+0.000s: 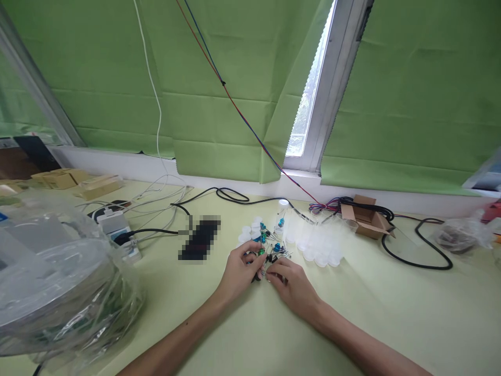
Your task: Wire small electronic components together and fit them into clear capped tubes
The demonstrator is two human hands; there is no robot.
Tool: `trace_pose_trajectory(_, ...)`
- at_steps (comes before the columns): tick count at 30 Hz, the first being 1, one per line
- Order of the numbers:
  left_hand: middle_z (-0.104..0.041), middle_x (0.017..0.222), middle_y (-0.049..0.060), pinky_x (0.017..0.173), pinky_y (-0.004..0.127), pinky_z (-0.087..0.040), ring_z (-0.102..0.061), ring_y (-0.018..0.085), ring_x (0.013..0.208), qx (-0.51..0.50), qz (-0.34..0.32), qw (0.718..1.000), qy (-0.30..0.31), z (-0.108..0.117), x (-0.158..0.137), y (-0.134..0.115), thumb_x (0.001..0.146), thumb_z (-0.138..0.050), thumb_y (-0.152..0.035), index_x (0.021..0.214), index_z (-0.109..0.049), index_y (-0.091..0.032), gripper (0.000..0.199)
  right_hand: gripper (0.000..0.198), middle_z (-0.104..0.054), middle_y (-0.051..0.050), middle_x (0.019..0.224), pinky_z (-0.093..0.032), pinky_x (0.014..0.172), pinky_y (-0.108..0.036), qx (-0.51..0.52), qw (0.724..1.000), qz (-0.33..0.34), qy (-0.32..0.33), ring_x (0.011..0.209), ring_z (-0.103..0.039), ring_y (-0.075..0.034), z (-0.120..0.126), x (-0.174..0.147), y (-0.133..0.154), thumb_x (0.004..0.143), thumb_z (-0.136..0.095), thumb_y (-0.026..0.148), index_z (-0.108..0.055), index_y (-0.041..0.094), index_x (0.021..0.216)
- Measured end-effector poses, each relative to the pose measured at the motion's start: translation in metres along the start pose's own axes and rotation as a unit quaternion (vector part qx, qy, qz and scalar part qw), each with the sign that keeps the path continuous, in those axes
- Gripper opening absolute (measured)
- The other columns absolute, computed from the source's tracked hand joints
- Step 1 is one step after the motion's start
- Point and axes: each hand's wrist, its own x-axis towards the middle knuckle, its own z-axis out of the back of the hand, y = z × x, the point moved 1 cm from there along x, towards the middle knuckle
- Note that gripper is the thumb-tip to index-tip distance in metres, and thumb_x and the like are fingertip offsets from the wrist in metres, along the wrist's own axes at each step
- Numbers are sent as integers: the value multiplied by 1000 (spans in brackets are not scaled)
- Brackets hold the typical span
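near worktop [391, 318] bare, open pass right of hands | left blocked: bagged spool [58, 282] | ahead: white caps [321, 250], small parts pile [270, 245] crowd hands; cardboard box [366, 216], black cable loop [418, 250] far right; power strip [117, 230] and cords far left

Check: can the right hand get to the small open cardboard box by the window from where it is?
Probably yes. The right hand sits by the small parts; the cardboard box lies beyond, to its right. Only the clear plastic cups and bare table lie between.

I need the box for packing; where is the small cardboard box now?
In the head view, the small cardboard box sits open on the right, near the window sill, among black cables.
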Motion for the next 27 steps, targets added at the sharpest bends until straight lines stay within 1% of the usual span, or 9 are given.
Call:
trace_pose_trajectory(5,-55,54,-5,53,25,-43,-54,12,47,21,0,1000,-7,-1,0,1,79,-68,-39,94,-60,-17,28,17,-64,-5,83,-46,66,-29,-5,1000,-5,-1,73,-59,-18,3,3,5,91,-54,19,-70,21,86)
trace_pose_trajectory(9,-62,68,-1,55,26,-46,-54,12,49,55,-4,998,-15,-1,-1,3,80,-67,-40,98,-61,-17,30,19,-65,-5,82,-45,64,-28,13,1000,-14,-15,71,-58,-18,5,5,8,93,-51,21,-69,21,86)
trace_pose_trajectory(11,-62,68,-1,55,26,-47,-55,12,50,78,-12,997,-16,-1,-2,3,81,-66,-40,101,-61,-18,30,18,-66,-5,83,-44,62,-27,41,998,-34,-39,71,-58,-17,8,7,9,94,-49,24,-67,20,94)
trace_pose_trajectory(14,-58,63,-3,54,26,-46,-54,12,50,130,-34,991,-16,-4,-4,3,83,-63,-37,100,-62,-18,26,23,-65,-3,81,-44,57,-26,87,988,-84,-98,64,-57,-15,18,12,13,95,-49,33,-61,19,110)
trace_pose_trajectory(16,-61,68,-1,54,26,-45,-54,12,53,174,-57,983,-16,-6,-5,2,83,-62,-33,97,-63,-18,20,28,-63,-3,80,-44,55,-25,102,983,-100,-119,63,-56,-14,27,16,17,96,-48,37,-59,18,113)
trace_pose_trajectory(18,-64,78,1,56,25,-46,-55,13,58,214,-84,973,-16,-8,-6,1,83,-61,-29,95,-64,-19,15,31,-62,-2,77,-44,53,-24,107,982,-96,-122,62,-54,-14,35,21,21,95,-48,39,-58,18,116)
trace_pose_trajectory(21,-66,88,2,59,24,-47,-56,13,65,251,-109,962,-10,-10,-8,0,83,-60,-24,94,-65,-20,13,28,-64,-3,79,-43,52,-24,100,986,-81,-110,63,-53,-14,46,25,26,94,-50,39,-63,18,108)
trace_pose_trajectory(24,-66,89,2,59,24,-47,-57,13,66,267,-116,957,4,-10,-9,-1,83,-59,-22,95,-65,-21,13,22,-66,-4,81,-43,54,-24,91,989,-64,-98,68,-56,-15,51,27,28,94,-52,35,-66,18,93)
trace_pose_trajectory(27,-65,90,2,59,24,-47,-57,13,67,271,-127,954,13,-11,-10,-1,84,-58,-21,95,-65,-21,13,19,-67,-4,80,-45,55,-25,93,991,-58,-83,67,-57,-15,52,28,27,93,-53,31,-66,18,89)
